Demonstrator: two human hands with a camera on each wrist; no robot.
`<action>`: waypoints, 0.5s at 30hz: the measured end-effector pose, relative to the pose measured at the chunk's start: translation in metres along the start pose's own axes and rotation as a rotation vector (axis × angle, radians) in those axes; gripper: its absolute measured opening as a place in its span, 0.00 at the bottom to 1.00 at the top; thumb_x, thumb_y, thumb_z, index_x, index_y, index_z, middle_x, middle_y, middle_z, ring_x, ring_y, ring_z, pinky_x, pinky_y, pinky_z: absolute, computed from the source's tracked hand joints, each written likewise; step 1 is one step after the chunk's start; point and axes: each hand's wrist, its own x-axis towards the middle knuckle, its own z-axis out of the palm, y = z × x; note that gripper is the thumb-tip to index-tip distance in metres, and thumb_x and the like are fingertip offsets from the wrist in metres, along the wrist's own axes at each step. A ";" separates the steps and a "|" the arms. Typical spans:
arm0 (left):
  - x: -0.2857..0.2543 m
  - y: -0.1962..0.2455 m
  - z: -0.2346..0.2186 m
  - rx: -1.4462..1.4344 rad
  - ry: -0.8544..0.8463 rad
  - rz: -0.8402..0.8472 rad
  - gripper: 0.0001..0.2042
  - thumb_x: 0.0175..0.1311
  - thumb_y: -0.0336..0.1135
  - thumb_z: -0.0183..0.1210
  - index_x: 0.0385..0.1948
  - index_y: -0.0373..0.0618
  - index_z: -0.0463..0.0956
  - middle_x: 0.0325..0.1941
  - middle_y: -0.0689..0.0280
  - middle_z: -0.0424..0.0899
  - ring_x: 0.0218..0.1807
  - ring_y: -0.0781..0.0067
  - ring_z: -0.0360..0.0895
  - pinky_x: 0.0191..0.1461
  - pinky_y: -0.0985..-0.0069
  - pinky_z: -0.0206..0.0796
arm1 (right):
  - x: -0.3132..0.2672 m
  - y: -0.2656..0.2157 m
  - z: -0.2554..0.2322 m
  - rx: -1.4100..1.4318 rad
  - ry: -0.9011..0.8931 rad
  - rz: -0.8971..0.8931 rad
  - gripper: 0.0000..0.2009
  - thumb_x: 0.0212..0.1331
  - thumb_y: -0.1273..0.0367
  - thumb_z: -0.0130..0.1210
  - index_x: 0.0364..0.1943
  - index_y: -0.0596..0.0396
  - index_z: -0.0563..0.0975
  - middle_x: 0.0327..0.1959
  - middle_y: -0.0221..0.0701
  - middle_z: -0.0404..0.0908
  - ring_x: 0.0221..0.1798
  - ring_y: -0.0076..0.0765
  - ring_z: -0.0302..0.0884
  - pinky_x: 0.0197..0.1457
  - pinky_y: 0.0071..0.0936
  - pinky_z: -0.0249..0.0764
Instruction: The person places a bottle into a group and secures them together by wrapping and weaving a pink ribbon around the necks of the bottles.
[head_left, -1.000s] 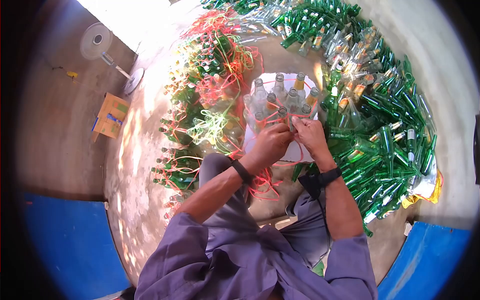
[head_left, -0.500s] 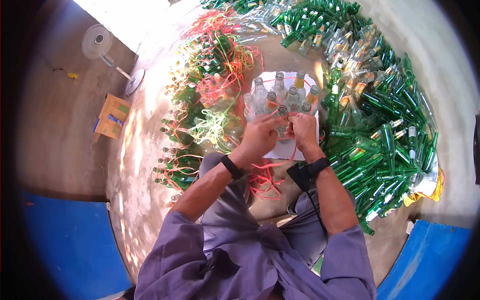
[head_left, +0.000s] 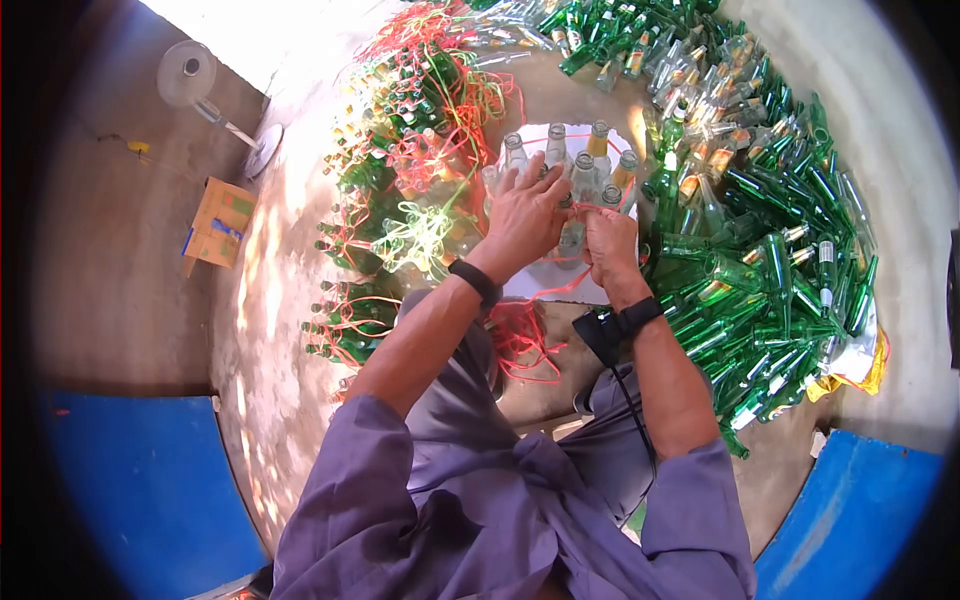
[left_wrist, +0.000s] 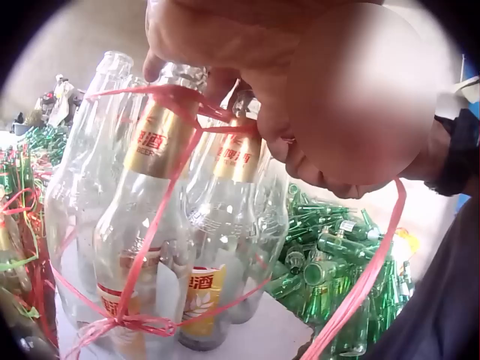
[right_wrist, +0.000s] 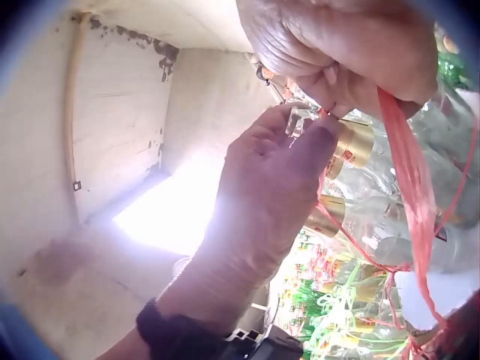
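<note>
The left hand has been moved forward and away from the right hand, and its fingers, which half a second ago were gathered near the other hand, are now spread over the tops of the clear bottles. The right hand has been kept almost at the same place, at the near right side of this group.

By the right hand the red string is gripped, with the fingers curled tightly around it, and a long end is left hanging below the fist. The left hand is held wide, with the thumb laid against a bottle neck; whether the string is also pressed by it cannot be told. The clear bottles are stood upright, close together, on the white board. The string is passed around their necks, and also lower around their bodies, where a knot is seen.

To the left, tied bunches of bottles are placed on the floor, and near the knees a red tangle is found. To the right, many green bottles are piled loosely. Farther to the left, a cardboard box and a fan are seen
</note>
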 end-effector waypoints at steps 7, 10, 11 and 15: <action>0.001 0.004 0.003 0.132 -0.004 0.003 0.21 0.60 0.42 0.62 0.53 0.45 0.73 0.66 0.60 0.76 0.76 0.52 0.58 0.70 0.37 0.48 | 0.002 0.003 -0.004 -0.102 0.038 -0.105 0.05 0.57 0.71 0.60 0.28 0.57 0.80 0.14 0.18 0.67 0.11 0.14 0.54 0.12 0.21 0.48; 0.001 0.005 0.006 0.127 -0.028 -0.047 0.21 0.62 0.42 0.60 0.55 0.44 0.72 0.67 0.61 0.75 0.78 0.54 0.55 0.71 0.37 0.46 | 0.003 0.003 -0.009 -0.043 -0.002 -0.057 0.05 0.56 0.72 0.61 0.25 0.56 0.78 0.14 0.18 0.66 0.11 0.14 0.54 0.12 0.21 0.48; 0.001 0.006 0.007 0.127 -0.027 -0.050 0.21 0.62 0.42 0.60 0.55 0.44 0.72 0.67 0.61 0.75 0.78 0.54 0.55 0.71 0.37 0.46 | 0.003 0.003 -0.009 -0.045 -0.005 -0.056 0.05 0.56 0.72 0.61 0.25 0.56 0.78 0.14 0.18 0.66 0.11 0.14 0.54 0.12 0.21 0.48; 0.001 0.009 0.004 0.092 -0.031 -0.099 0.19 0.63 0.41 0.60 0.53 0.46 0.74 0.67 0.61 0.76 0.79 0.55 0.55 0.73 0.38 0.45 | 0.001 0.001 -0.010 -0.034 -0.008 -0.060 0.07 0.56 0.73 0.61 0.23 0.54 0.76 0.14 0.17 0.65 0.11 0.14 0.53 0.12 0.21 0.47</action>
